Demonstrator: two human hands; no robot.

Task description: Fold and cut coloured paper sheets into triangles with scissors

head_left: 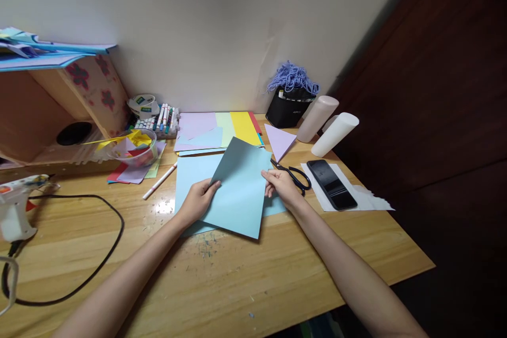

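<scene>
A light blue sheet of paper [241, 195] is held tilted above the desk. My left hand [198, 198] grips its left edge, thumb on top. At its right edge my right hand [280, 185] pinches the sheet between thumb and fingers. Beneath it lies another light blue sheet [190, 171], partly covered. Black-handled scissors [298, 177] rest just beyond my right hand, their blades partly hidden. A white marker [159, 181] lies left of the papers. Behind them is a stack of coloured paper [198, 124], with a lilac paper triangle [279, 141] to its right.
A phone [331, 185] lies on white paper at the right, near two white bottles [336, 134] and a black bag [289, 108] topped with blue yarn. At left are a bowl of scraps [137, 153], a glue gun [18, 211] with its cable, and a box [95, 90].
</scene>
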